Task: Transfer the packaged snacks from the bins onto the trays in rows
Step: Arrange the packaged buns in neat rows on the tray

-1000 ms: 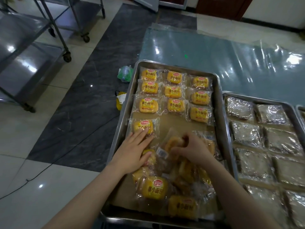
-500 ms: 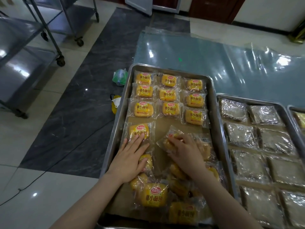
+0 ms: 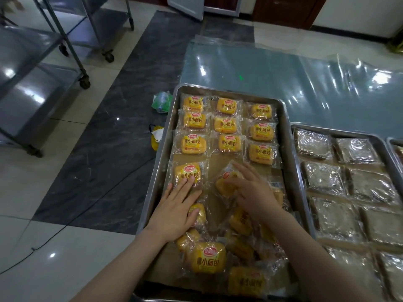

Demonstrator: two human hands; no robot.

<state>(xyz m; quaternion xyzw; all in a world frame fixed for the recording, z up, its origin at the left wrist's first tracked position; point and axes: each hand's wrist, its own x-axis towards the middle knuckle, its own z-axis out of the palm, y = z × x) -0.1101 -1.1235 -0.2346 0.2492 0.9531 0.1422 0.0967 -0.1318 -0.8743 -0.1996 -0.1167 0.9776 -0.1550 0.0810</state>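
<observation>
Yellow clear-wrapped bread packets [image 3: 226,125] fill three rows of the rectangular steel tray [image 3: 289,149]. My left hand [image 3: 177,209], grip flat with fingers straight, steadies the fourth row's first packet [image 3: 188,174]. My right hand [image 3: 255,190], fingers likewise spread, presses the next packet [image 3: 225,185] alongside, I judge for alignment.

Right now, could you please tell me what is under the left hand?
The left hand rests fingertips on one yellow pack, the thumb on another; the palm hides the rest.

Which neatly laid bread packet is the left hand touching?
The lone bread packet starting the fourth row; the left hand rests its fingertips on it, while the nine above lie untouched.
</observation>
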